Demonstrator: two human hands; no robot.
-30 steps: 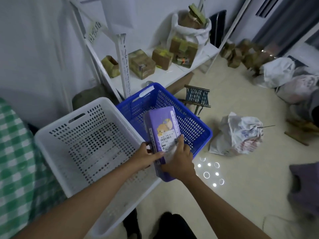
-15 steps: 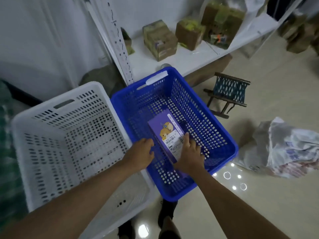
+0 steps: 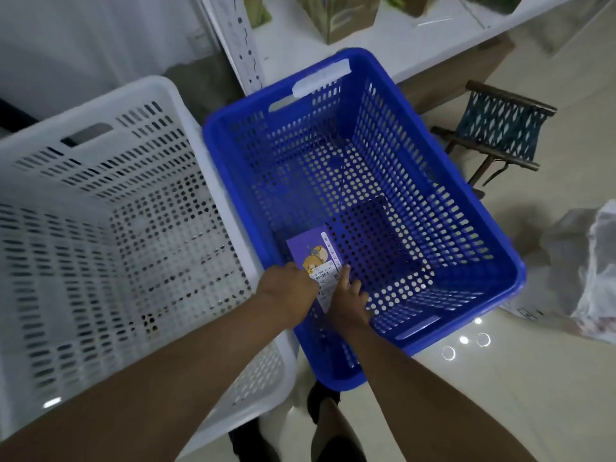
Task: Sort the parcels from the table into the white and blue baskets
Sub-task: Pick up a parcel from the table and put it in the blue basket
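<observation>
A purple parcel (image 3: 311, 250) with a cartoon animal and a white barcode label lies low inside the blue basket (image 3: 483, 225), near its front left corner. My left hand (image 3: 288, 290) grips the parcel's near left edge. My right hand (image 3: 346, 300) holds its right edge, fingers along the label. Both forearms reach down over the basket's front rim. The white basket (image 3: 100, 201) stands directly left of the blue one, touching it, with nothing visible inside.
A white shelf (image 3: 416, 41) with cardboard boxes (image 3: 340, 15) runs behind the baskets, with a perforated upright post (image 3: 243, 45). A small folding stool (image 3: 496, 135) stands right of the blue basket. A crumpled plastic bag (image 3: 586, 271) lies on the tiled floor at far right.
Both hands have lowered the purple parcel from above the basket rims down to the blue basket's floor, and the camera has tilted down and moved closer.
</observation>
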